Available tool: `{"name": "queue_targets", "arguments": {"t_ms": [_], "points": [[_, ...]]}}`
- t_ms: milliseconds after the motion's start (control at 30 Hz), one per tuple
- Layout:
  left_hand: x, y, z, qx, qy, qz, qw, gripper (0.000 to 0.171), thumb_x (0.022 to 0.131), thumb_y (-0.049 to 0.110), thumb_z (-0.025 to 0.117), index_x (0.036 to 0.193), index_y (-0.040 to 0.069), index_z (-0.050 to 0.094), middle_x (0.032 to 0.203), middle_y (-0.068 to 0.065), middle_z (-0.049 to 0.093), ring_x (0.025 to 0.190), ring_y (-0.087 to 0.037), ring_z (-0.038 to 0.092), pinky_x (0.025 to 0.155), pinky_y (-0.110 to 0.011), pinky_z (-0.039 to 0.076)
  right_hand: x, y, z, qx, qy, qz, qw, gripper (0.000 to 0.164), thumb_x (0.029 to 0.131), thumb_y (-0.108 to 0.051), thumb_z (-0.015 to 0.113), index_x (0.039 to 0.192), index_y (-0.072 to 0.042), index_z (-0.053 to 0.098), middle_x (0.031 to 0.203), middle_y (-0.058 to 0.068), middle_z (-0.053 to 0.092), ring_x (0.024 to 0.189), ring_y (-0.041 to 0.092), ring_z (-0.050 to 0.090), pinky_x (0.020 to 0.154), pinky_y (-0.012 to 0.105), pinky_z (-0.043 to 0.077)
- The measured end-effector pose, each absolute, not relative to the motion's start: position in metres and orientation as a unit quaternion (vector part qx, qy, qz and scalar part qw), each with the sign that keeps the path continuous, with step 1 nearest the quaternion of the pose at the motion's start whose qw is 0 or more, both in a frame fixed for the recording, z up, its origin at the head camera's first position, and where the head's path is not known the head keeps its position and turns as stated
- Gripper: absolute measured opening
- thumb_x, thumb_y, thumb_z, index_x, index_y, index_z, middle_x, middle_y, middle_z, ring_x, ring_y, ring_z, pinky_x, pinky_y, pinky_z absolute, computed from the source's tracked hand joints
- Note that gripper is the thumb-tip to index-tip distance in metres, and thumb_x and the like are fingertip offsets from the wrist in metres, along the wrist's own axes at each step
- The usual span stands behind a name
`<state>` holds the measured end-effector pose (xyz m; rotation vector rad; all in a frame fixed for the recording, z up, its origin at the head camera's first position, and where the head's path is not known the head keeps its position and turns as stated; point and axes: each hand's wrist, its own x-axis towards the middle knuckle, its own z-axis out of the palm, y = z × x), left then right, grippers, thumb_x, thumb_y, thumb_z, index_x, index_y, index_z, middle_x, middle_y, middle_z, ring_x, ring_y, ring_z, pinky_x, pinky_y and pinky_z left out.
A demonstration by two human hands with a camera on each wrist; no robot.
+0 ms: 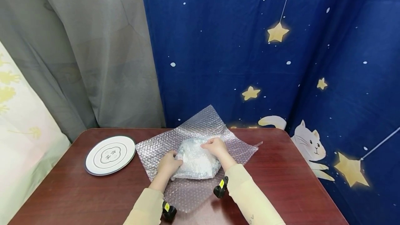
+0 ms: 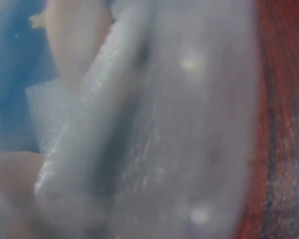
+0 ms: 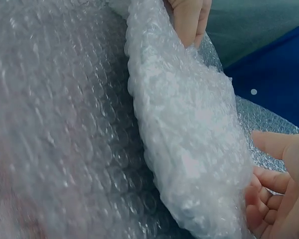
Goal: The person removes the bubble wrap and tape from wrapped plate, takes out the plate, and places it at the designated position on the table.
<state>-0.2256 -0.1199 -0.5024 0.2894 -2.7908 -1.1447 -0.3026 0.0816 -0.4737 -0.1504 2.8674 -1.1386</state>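
Note:
A plump bundle (image 1: 197, 162) wrapped in bubble wrap, whitish inside, lies on a spread sheet of bubble wrap (image 1: 189, 195) on the table. What the bundle contains is hidden. My left hand (image 1: 168, 164) holds its left side, thumb on top. At the upper right, my right hand (image 1: 216, 146) reaches over the bundle. The right wrist view shows the right hand (image 3: 284, 184) with loosely bent fingers against the bundle's edge and its thumb lifted away. Blur hides much of the left wrist view, where bubble wrap (image 2: 189, 129) fills the middle.
A white plate (image 1: 97, 159) with a dark rim and a printed centre lies at the table's left. Behind the reddish-brown table (image 1: 275, 183) hang a grey curtain (image 1: 103, 51) and a blue star-patterned curtain (image 1: 212, 51). The sheet's far corner rises near the back edge.

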Motion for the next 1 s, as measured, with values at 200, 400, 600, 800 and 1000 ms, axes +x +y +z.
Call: {"name": "queue_targets", "arguments": {"t_ms": [200,400,600,800,1000], "points": [[-0.226,-0.121,-0.504,0.091,-0.920,-0.377,0.060,0.049,0.076,0.014,0.065,0.120,-0.006,0.058,0.102,-0.020,0.065,0.089,-0.038,0.061,0.076,-0.052,0.048,-0.301,0.076,-0.476,-0.036,0.921,-0.388,0.026,0.024,0.074,-0.029,0.081,0.085,-0.009,0.073,0.088,0.001,0.068,0.078,0.021,0.060,0.070,0.036,0.049],[-0.226,-0.121,-0.504,0.093,-0.920,-0.375,0.059,0.049,0.076,0.015,0.064,0.120,-0.005,0.058,0.100,-0.019,0.065,0.086,-0.036,0.061,0.074,-0.052,0.048,-0.299,0.070,-0.479,-0.012,0.910,-0.414,0.009,0.023,0.073,-0.022,0.082,0.088,-0.008,0.072,0.090,0.003,0.068,0.082,0.023,0.060,0.076,0.038,0.048],[-0.226,-0.120,-0.502,0.093,-0.922,-0.370,0.063,0.049,0.075,0.015,0.065,0.119,-0.005,0.058,0.096,-0.017,0.065,0.083,-0.035,0.060,0.074,-0.051,0.048,-0.298,0.065,-0.482,0.005,0.910,-0.414,-0.006,0.021,0.073,-0.017,0.080,0.091,-0.009,0.072,0.088,0.001,0.068,0.082,0.022,0.060,0.078,0.038,0.047],[-0.225,-0.120,-0.501,0.092,-0.922,-0.372,0.065,0.049,0.076,0.015,0.065,0.119,-0.006,0.058,0.093,-0.015,0.065,0.082,-0.033,0.060,0.075,-0.051,0.048,-0.298,0.065,-0.484,0.004,0.905,-0.424,-0.020,0.020,0.073,-0.013,0.079,0.091,-0.010,0.071,0.084,0.000,0.067,0.079,0.021,0.059,0.078,0.038,0.047],[-0.225,-0.119,-0.502,0.092,-0.922,-0.372,0.063,0.049,0.076,0.015,0.065,0.119,-0.006,0.058,0.091,-0.014,0.065,0.080,-0.031,0.060,0.073,-0.050,0.048,-0.297,0.067,-0.488,-0.020,0.883,-0.468,-0.032,0.018,0.071,-0.003,0.075,0.089,-0.007,0.070,0.081,0.001,0.063,0.076,0.018,0.057,0.073,0.035,0.047]]}}
